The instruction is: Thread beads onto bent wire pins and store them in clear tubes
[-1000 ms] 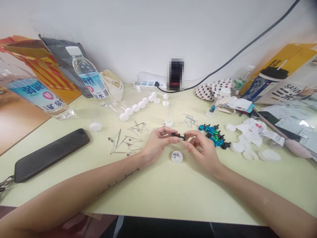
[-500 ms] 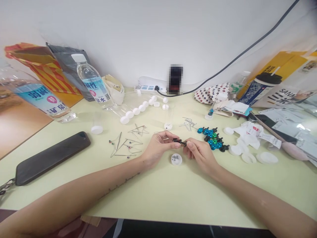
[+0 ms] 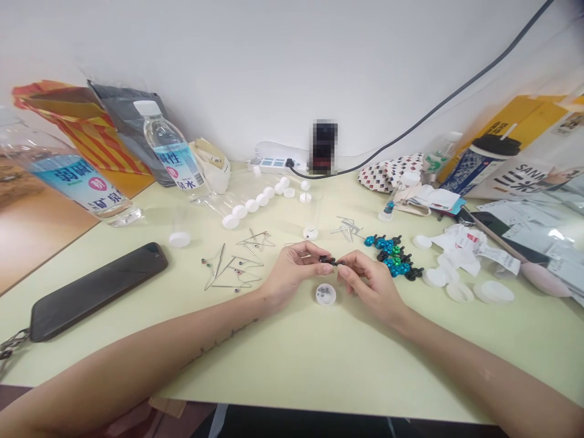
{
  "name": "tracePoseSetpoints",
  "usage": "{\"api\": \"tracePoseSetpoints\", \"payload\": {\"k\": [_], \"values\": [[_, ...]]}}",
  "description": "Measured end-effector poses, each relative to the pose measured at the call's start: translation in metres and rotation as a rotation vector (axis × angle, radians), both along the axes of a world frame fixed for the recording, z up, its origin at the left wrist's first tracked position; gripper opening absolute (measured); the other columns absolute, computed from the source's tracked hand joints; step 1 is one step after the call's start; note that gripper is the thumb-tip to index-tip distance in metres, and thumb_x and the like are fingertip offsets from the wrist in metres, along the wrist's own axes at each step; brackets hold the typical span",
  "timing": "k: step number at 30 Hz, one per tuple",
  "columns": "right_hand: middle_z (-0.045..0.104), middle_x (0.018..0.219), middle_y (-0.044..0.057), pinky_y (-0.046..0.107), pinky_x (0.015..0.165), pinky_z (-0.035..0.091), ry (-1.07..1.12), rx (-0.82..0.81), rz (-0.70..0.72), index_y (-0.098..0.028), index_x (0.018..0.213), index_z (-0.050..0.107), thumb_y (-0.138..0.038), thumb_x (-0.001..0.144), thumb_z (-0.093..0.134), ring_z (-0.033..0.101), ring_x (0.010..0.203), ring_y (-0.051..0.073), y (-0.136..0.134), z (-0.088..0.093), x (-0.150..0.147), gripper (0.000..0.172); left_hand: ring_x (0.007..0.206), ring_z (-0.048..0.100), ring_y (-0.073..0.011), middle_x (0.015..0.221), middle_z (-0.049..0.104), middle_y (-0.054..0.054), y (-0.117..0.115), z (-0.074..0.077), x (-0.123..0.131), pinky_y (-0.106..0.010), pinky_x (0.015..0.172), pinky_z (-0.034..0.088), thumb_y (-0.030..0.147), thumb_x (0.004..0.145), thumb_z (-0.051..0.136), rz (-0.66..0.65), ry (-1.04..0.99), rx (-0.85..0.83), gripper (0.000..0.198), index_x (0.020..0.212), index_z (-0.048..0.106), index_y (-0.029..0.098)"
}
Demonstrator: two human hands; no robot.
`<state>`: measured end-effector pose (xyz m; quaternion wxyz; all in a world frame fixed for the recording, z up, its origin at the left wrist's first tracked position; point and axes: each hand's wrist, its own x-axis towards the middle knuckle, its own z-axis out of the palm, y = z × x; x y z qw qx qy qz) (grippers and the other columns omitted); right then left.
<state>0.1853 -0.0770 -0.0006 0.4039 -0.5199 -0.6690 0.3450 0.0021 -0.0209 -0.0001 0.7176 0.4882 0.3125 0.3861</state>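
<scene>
Between thumb and fingers, my left hand point(image 3: 296, 267) pinches a small black part point(image 3: 327, 260) whose exact kind I cannot make out. My right hand point(image 3: 371, 280) closes its thumb and fingertips on the part's right end. Just below them stands a small white cap point(image 3: 325, 294) holding several tiny metal pieces. Right of my right hand lies a cluster of blue, green and black small parts point(image 3: 395, 255) with black stems. Bent metal hex keys point(image 3: 347, 228) are beyond my hands, and thin metal rods with small coloured ends point(image 3: 232, 267) lie to the left.
A dark phone point(image 3: 100, 289) lies at left, with water bottles point(image 3: 171, 152) behind it. White-capped clear tubes point(image 3: 250, 205) and a power strip point(image 3: 278, 163) are at the back. White caps point(image 3: 493, 291), papers and a dark-lidded cup point(image 3: 479, 161) occupy the right.
My right hand's fingers have shifted slightly on the black part's end, and less of its stem shows between my hands. My left hand stays almost still.
</scene>
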Motion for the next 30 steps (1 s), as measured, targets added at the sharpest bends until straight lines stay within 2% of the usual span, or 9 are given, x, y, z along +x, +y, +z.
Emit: {"api": "tracePoseSetpoints", "payload": {"k": [4,8,10,15,18,25,27,30], "values": [[0.059,0.063,-0.001,0.023,0.054,0.04,-0.022,0.005,0.036,-0.018,0.075,0.055,-0.042,0.097,0.037,0.052,0.053,0.009,0.0012,-0.0019,0.0017,0.036,0.08,0.065,-0.0146,0.087,0.07,-0.003,-0.0002,-0.0002,0.0,-0.03,0.08,0.047,0.018,0.062,0.082,-0.01,0.011,0.003,0.026,0.082,0.066,0.016],[0.062,0.08,0.0,0.023,0.052,0.041,0.012,-0.001,-0.006,-0.021,0.104,0.054,-0.043,0.094,0.044,0.053,0.053,0.009,0.0009,-0.0027,0.0011,0.026,0.079,0.065,-0.0144,0.087,0.07,-0.002,0.0013,-0.0003,0.0009,-0.03,0.08,0.046,0.018,0.063,0.081,0.032,-0.013,-0.017,0.024,0.081,0.065,0.016],[0.061,0.087,0.001,0.023,0.05,0.041,0.015,0.011,-0.041,-0.022,0.109,0.05,-0.042,0.091,0.051,0.053,0.053,0.009,0.0005,-0.0022,-0.0001,0.028,0.079,0.064,-0.0141,0.086,0.07,-0.002,0.0021,-0.0004,0.0014,-0.03,0.081,0.046,0.017,0.063,0.081,0.047,-0.027,-0.029,0.023,0.08,0.065,0.016],[0.055,0.067,-0.003,0.023,0.048,0.037,-0.041,0.03,-0.066,-0.02,0.094,0.052,-0.041,0.091,0.052,0.052,0.052,0.01,-0.0005,-0.0016,-0.0008,0.021,0.079,0.064,-0.0136,0.085,0.07,-0.002,0.0018,0.0004,0.0012,-0.03,0.081,0.046,0.017,0.062,0.082,0.03,-0.013,-0.024,0.024,0.08,0.065,0.016],[0.054,0.065,-0.003,0.023,0.05,0.039,-0.032,0.006,-0.055,-0.02,0.089,0.053,-0.042,0.092,0.048,0.052,0.052,0.01,-0.0004,-0.0016,0.0001,0.023,0.079,0.064,-0.014,0.085,0.07,-0.002,0.0015,0.001,0.0007,-0.03,0.08,0.046,0.017,0.062,0.082,0.023,-0.004,-0.015,0.025,0.08,0.065,0.016],[0.061,0.087,0.0,0.022,0.048,0.04,-0.015,0.02,-0.059,-0.022,0.104,0.051,-0.038,0.09,0.054,0.053,0.052,0.008,0.0009,-0.0005,-0.0004,0.021,0.079,0.065,-0.0139,0.087,0.07,-0.003,0.0022,-0.0006,0.0005,-0.03,0.079,0.046,0.018,0.064,0.081,0.022,-0.01,-0.023,0.024,0.081,0.065,0.016],[0.06,0.078,-0.001,0.022,0.049,0.04,-0.039,0.03,-0.061,-0.021,0.098,0.054,-0.037,0.092,0.051,0.054,0.052,0.008,0.0009,-0.0006,0.0001,0.018,0.079,0.065,-0.0135,0.086,0.07,-0.002,0.002,-0.0004,0.0006,-0.029,0.078,0.047,0.018,0.063,0.081,0.021,-0.012,-0.022,0.024,0.081,0.065,0.016],[0.056,0.066,-0.003,0.023,0.052,0.041,-0.05,0.025,-0.049,-0.02,0.092,0.057,-0.039,0.094,0.046,0.053,0.052,0.009,0.0007,-0.001,0.001,0.022,0.078,0.065,-0.0132,0.085,0.07,-0.002,0.0015,0.0008,0.0005,-0.029,0.078,0.047,0.017,0.062,0.082,0.009,-0.009,-0.02,0.025,0.08,0.065,0.016]]}}
